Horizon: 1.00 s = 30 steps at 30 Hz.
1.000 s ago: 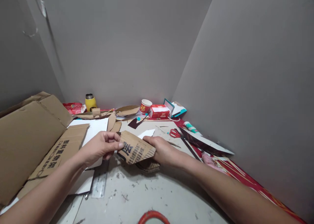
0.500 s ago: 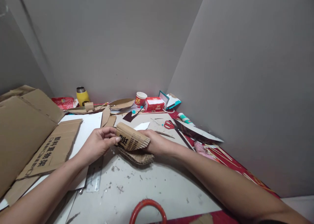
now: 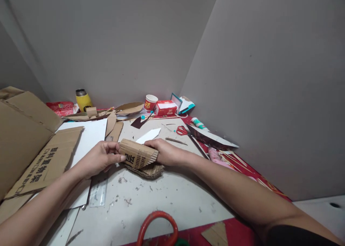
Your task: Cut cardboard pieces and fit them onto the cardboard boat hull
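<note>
A yellow bottle point(image 3: 84, 102), a paper cup point(image 3: 150, 103) and a red-and-white pack point(image 3: 165, 109) sit near the grey wall point(image 3: 113, 41).

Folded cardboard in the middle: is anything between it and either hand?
Nothing visible is: the left hand pinches the left end of the folded cardboard directly, and the right hand grips its far right side.

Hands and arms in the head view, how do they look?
The left hand and right hand are ungloved. The left forearm and right forearm are bare; the latter leads back to what looks like a black sleeve.
</note>
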{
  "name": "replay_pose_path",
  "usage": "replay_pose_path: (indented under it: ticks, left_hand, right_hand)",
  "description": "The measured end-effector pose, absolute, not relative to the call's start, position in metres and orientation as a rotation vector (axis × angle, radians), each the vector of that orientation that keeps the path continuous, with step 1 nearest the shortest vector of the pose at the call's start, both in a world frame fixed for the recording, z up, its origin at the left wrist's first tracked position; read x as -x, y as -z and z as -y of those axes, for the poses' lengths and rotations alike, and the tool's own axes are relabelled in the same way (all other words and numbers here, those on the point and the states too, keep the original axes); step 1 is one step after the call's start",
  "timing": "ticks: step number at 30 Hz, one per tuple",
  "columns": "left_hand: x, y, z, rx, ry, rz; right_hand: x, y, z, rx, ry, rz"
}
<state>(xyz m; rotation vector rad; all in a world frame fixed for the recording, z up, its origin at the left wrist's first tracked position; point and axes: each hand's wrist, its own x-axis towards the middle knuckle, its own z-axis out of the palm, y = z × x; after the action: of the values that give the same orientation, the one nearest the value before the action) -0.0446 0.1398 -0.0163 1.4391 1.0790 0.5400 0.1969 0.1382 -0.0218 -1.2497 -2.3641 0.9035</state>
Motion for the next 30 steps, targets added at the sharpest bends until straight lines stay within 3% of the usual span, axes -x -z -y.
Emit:
replay_pose_path:
  ticks: [9,30]
  left_hand:
    - [0.038,0.019,-0.139,-1.547,-0.688,-1.029]
    - [0.047,0.02,-0.128,-1.78,-0.493,-1.023]
  right_hand:
    - [-0.2,0.027,-0.141,1.191,-1.034,2.325]
    - [-0.198,0.024,-0.144,1.241,-0.994,2.382]
